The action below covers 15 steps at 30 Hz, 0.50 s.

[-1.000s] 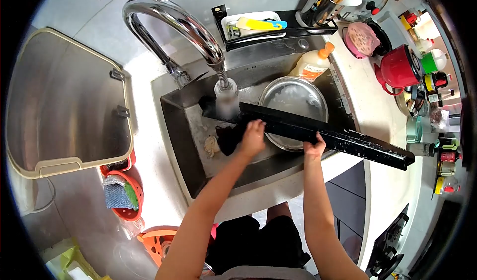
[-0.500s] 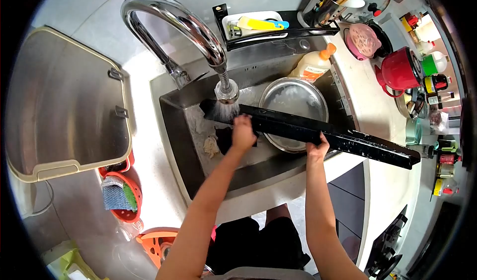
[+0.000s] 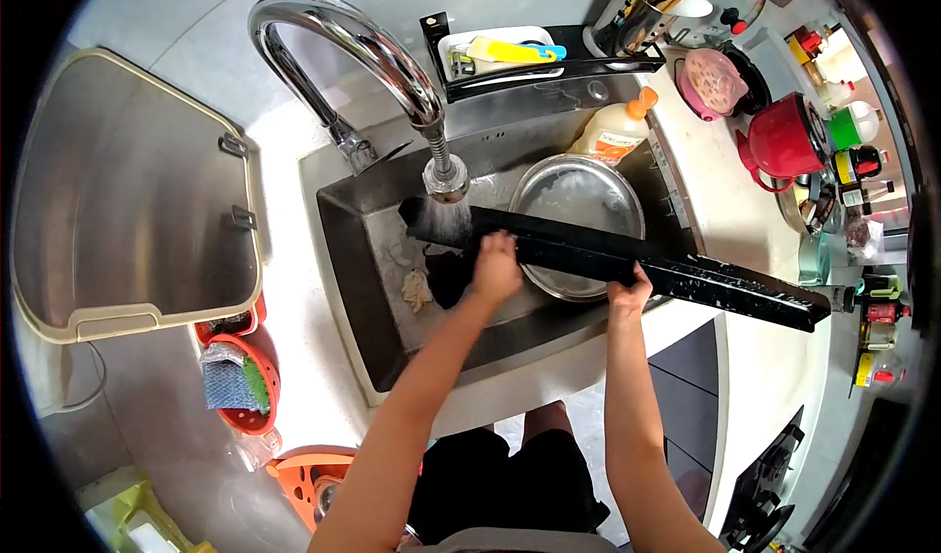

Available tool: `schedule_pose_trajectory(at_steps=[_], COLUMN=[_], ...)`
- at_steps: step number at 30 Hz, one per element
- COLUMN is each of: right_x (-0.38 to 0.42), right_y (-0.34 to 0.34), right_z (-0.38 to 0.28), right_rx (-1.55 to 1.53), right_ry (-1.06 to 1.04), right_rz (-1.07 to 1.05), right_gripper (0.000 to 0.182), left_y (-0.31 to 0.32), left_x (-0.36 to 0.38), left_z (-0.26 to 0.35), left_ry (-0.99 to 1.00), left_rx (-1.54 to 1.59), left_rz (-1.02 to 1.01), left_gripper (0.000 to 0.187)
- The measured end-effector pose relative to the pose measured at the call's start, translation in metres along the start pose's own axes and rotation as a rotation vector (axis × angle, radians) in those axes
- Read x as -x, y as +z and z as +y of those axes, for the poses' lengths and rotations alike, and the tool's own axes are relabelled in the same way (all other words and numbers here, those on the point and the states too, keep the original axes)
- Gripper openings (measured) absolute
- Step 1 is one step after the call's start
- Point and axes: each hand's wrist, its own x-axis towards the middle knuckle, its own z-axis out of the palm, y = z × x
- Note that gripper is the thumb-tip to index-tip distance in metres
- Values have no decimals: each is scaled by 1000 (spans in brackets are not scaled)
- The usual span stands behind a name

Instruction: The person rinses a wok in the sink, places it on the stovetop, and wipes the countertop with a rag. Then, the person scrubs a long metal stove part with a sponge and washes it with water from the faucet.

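Observation:
A long black trough-like bar (image 3: 578, 249) lies slantwise over the sink (image 3: 368, 332), its left end under water from the chrome faucet (image 3: 446, 175). My right hand (image 3: 630, 288) grips its lower edge near the middle, fingers wrapped round it. Farther left, my left hand (image 3: 498, 264) is closed at the bar's near side, with a dark cloth (image 3: 448, 276) hanging beside it; what its fingers hold is hidden. White specks show on the bar's right half. Below the bar sits a round metal basin (image 3: 573, 195).
An orange-capped bottle (image 3: 613, 133) stands at the sink's back right. A black rack (image 3: 549, 73) holds brushes behind. A red pot (image 3: 784, 139) is on the right counter. A large lid (image 3: 137, 200) leans at left, above a red basket (image 3: 263, 411).
My left hand has moved a little to the right along the bar. My right hand keeps its hold, and the bar has barely shifted.

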Motion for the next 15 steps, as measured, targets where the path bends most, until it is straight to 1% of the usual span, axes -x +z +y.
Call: schedule_pose_trajectory(at_steps=[2,3,4,6,8,9,10,12,14,15], right_x=[-4,-8,-12,-14,-9,-9,-10,-13,-15,-14], right_y=[-3,-6,-8,-7,-4,-5,-7,-10,-9,-9], right_z=[-3,-4,-3,-4,1,3,4,4,3,2], right_rx=[19,21,20,8,-17,-4,9,13,-5,16], right_ry=[19,17,16,14,18,18,16,15,21,33], right_rz=[-14,-13,-14,-8,10,7,4,25,68,77], right_gripper=[27,27,27,27,26,25,25,25,25,27], left_y=[6,-6,-4,-14,-32,-28,-20,-1,8,2], left_x=[1,-2,-1,-1,4,4,6,9,10,7], left_z=[13,7,-12,-49,-61,-59,-51,-13,24,33], left_ry=[77,107,157,-63,-132,-215,-152,41,58,48], left_rx=[149,142,78,-53,-189,-204,-149,-51,174,178], left_rz=[-41,-121,-108,-121,-43,-158,-114,44,23,44], left_gripper=[51,51,51,43,41,42,44,46,49,42])
